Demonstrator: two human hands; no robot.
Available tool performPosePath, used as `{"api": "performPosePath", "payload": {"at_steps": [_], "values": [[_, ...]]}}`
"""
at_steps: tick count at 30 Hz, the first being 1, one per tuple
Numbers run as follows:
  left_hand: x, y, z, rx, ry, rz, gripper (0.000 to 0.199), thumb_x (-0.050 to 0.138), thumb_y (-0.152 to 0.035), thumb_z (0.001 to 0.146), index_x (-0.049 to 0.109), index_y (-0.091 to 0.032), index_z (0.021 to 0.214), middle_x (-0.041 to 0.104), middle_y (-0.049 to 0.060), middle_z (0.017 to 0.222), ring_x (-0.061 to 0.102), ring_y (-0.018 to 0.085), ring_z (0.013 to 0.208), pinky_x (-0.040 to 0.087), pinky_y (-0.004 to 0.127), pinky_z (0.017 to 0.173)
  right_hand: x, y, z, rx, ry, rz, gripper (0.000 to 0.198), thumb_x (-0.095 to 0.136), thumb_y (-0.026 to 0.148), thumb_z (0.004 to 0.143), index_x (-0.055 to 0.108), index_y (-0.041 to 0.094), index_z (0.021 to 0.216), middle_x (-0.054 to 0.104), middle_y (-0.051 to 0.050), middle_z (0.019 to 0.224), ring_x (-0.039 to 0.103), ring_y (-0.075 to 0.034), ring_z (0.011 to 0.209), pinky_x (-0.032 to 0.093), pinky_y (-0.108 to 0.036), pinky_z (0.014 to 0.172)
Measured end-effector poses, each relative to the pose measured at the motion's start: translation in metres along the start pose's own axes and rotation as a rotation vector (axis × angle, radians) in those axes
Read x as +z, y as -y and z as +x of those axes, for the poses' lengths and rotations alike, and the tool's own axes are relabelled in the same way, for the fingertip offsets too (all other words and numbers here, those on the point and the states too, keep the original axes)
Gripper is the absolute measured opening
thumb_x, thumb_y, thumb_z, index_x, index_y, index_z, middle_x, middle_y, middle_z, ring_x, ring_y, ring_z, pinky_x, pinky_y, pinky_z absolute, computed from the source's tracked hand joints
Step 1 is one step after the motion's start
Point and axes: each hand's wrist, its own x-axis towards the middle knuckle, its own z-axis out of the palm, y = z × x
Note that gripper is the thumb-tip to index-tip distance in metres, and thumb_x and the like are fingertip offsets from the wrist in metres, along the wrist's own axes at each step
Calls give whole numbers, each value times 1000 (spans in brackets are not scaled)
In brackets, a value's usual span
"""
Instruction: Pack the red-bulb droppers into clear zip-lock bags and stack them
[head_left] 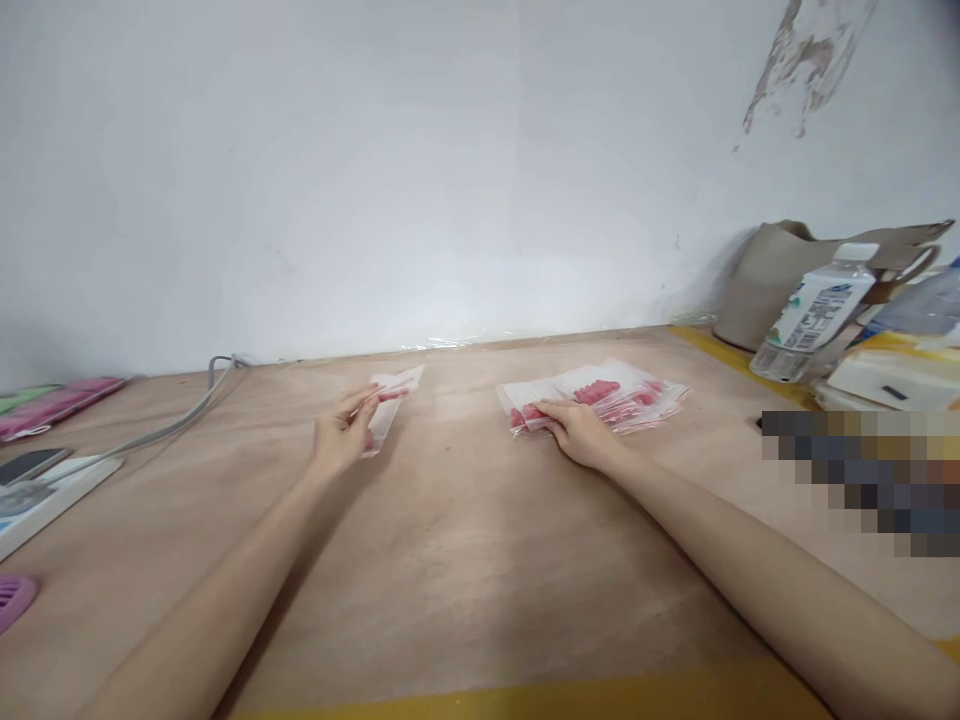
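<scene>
My left hand point(346, 428) is closed, pinching small clear plastic bags point(390, 400) with white backing and red pieces inside, just above the table. To the right, a pile of similar plastic bags point(619, 395) lies fanned out on the wooden table point(450, 530). My right hand point(581, 432) is at the pile's left side, its fingers over a bag and the thumb at the near edge. Red shapes with bumpy outlines show through the plastic; what they are I cannot make out.
A clear bottle point(814, 315) and a grey-beige bag point(765, 275) stand at the back right. At left are a white power strip point(82, 480) with a grey cable point(180, 420), a phone-like dark slab point(34, 465), a pink package point(67, 405) and a purple object point(13, 600). A white wall point(450, 180) closes the back.
</scene>
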Motion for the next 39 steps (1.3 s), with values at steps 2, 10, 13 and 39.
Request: {"api": "performPosePath", "payload": {"at_steps": [2, 10, 13, 39], "values": [[-26, 6, 0, 64, 92, 95, 44, 63, -57, 69, 70, -19, 90, 62, 7, 110, 50, 28, 113, 33, 44, 103, -6, 0, 1, -40, 48, 34, 27, 44, 16, 86, 63, 22, 104, 66, -4, 105, 62, -19, 93, 49, -31, 77], [-73, 17, -21, 263, 300, 430, 36, 62, -48, 74, 67, -24, 100, 57, 8, 116, 43, 32, 119, 29, 53, 102, 2, 10, 15, 200, -215, -22, 32, 40, 11, 85, 62, 19, 106, 67, -7, 103, 64, -21, 91, 49, -33, 77], [-43, -5, -28, 449, 285, 523, 32, 54, -41, 82, 64, -18, 102, 54, 12, 119, 44, 31, 119, 35, 50, 100, 13, 32, 27, 97, -211, -82, 36, 41, 5, 80, 59, 16, 110, 64, -10, 109, 61, -21, 96, 47, -33, 83], [66, -24, -49, 547, 584, 355, 28, 51, -22, 87, 61, -23, 113, 57, 7, 115, 56, 21, 106, 45, 37, 91, 9, 29, 2, -450, -128, -287, 17, 51, 20, 84, 65, 20, 73, 62, -2, 66, 52, -15, 76, 31, -33, 79]]}}
